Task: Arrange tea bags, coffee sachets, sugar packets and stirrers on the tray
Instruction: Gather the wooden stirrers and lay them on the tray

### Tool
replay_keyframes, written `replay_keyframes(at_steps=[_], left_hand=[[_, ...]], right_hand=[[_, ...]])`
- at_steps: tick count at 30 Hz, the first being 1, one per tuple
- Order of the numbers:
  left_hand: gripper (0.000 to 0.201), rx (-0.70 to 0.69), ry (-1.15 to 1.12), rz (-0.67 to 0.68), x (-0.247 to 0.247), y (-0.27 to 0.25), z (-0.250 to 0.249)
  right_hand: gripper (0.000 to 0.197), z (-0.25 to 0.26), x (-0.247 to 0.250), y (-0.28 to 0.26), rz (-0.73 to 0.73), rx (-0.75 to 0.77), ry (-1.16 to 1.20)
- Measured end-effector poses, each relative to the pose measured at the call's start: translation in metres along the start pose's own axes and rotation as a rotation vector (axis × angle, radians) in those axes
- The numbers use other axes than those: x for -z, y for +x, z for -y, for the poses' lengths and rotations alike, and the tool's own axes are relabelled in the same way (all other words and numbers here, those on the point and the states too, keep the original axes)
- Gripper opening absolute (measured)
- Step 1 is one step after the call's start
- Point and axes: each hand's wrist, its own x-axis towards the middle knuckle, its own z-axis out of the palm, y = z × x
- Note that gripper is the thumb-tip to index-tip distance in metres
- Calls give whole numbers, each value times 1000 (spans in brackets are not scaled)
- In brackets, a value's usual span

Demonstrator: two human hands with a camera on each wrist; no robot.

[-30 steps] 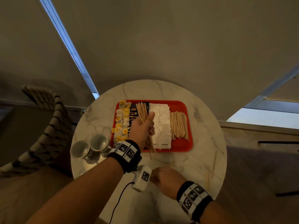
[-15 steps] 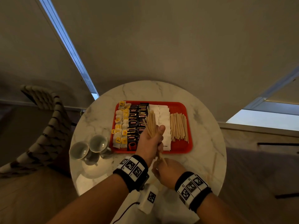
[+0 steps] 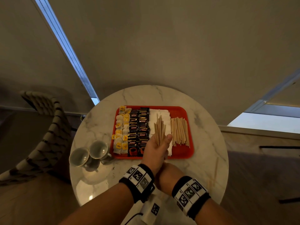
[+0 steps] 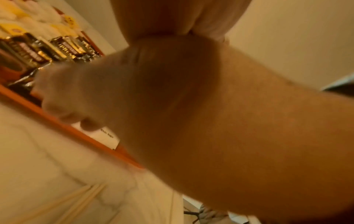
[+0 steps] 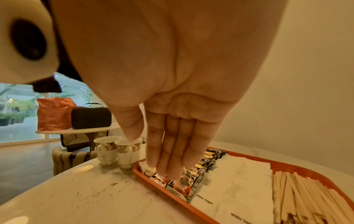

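Here my left grip [image 3: 156, 147] clutches a stirrer bundle [image 3: 159, 132] over the red tray [image 3: 181, 111] holding tea bags [image 3: 122, 127], coffee sachets [image 3: 138, 127], sugar packets [image 3: 159, 114], and loose stirrers [image 3: 180, 130]; my right grip [image 5: 172, 128] stays flat-fingered.

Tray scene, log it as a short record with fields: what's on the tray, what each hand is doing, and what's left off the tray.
tray: red tray on round marble table
tray rows, left to right: tea bags, coffee sachets, white sugar packets, stirrers
left hand: grips a bundle of stirrers above the sugar packets
right hand: fingers straight, beneath the left hand
off the tray: loose stirrers on the table at right; two cups at left
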Motion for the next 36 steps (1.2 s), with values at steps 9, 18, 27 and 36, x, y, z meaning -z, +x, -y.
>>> replay_keyframes(at_steps=[9, 18, 27, 36], left_hand=[[25, -3, 30, 16, -1, -2, 0], [29, 8, 631, -26, 49, 8, 43], [32, -14, 1163, 486, 45, -11, 55], [47, 62, 1101, 589, 43, -7, 56]], right_hand=[[22, -5, 3, -3, -107, -41, 73], [40, -40, 7, -22, -274, -186, 382], [52, -42, 6, -5, -385, -248, 516], [47, -42, -10, -4, -443, -320, 420]])
